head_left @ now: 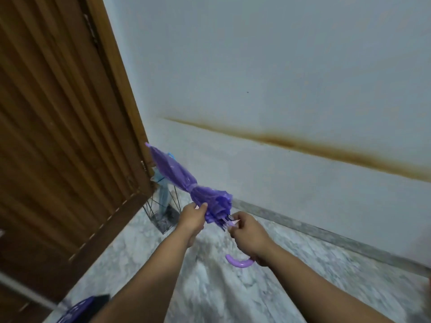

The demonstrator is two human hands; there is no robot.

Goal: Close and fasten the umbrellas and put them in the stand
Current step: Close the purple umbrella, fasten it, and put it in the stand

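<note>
Holding the purple umbrella (186, 186) aloft, folded and already cinched by its strap at mid-canopy, tip aimed at the wire stand (161, 214) in the corner; left hand (192, 217) pinching the canopy's loose edge, right hand (247, 234) closed round the shaft near the rib ends, hooked handle (239, 262) poking out below. Next, probably: tipping point-down and lowering beside the blue umbrella (163, 194) standing there

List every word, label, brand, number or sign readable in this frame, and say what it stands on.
None can be read.
Purple umbrella: plain canopy and handle, no print visible.
Light blue umbrella in the wire stand: no lettering seen.
Dark blue object at the bottom edge: pale markings, too blurred and cut off to tell whether they are text.
Door and wall: no signs.
</note>
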